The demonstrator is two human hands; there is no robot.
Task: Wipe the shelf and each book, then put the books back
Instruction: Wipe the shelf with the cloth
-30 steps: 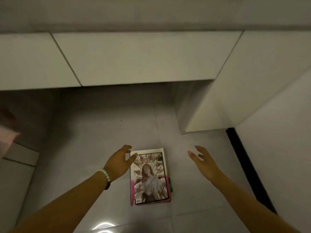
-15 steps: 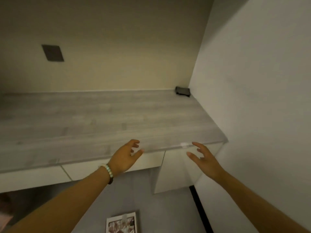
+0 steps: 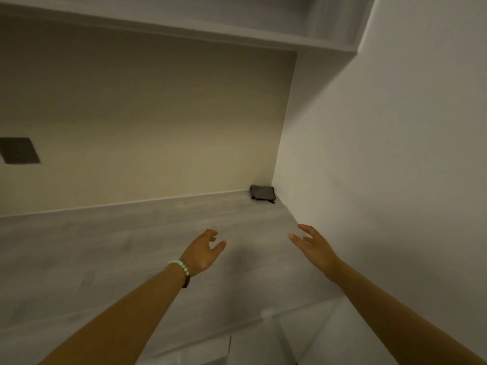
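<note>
Head view: left hand (image 3: 203, 252) and right hand (image 3: 313, 246) hover above the grey counter (image 3: 105, 246), fingers apart, holding nothing. Overhead runs the shelf (image 3: 237, 35); a dark folded item (image 3: 262, 192) sits in the counter's far-right corner.

Ahead of me a small dark object (image 3: 262, 193) lies in the far right corner, against the beige back wall (image 3: 158, 114); a dark square plate (image 3: 19, 150) sits on that wall, far left

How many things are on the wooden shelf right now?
1: a small dark object in the far right corner of the shelf. More may lie past the left edge of view.
</note>
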